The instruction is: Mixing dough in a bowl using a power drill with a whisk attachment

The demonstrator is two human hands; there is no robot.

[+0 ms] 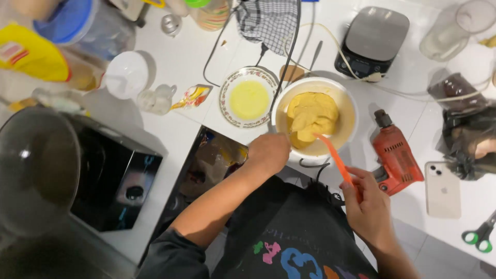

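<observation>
A white bowl (347, 103) of thick yellow batter (311, 115) stands on the white counter in front of me. My left hand (268, 151) grips the bowl's near rim. My right hand (366, 204) holds an orange spatula (336, 160) by its handle, its tip resting in the batter at the bowl's near side. To the left of the bowl sits a small patterned plate (226, 98) with a yellow liquid in it.
An orange power drill (395, 155) and a white phone (442, 189) lie right of the bowl. A digital scale (372, 41) stands behind it, cables trailing over the counter. Green-handled scissors (480, 235) lie far right. A black appliance (113, 175) and a dark round bowl (36, 170) sit left.
</observation>
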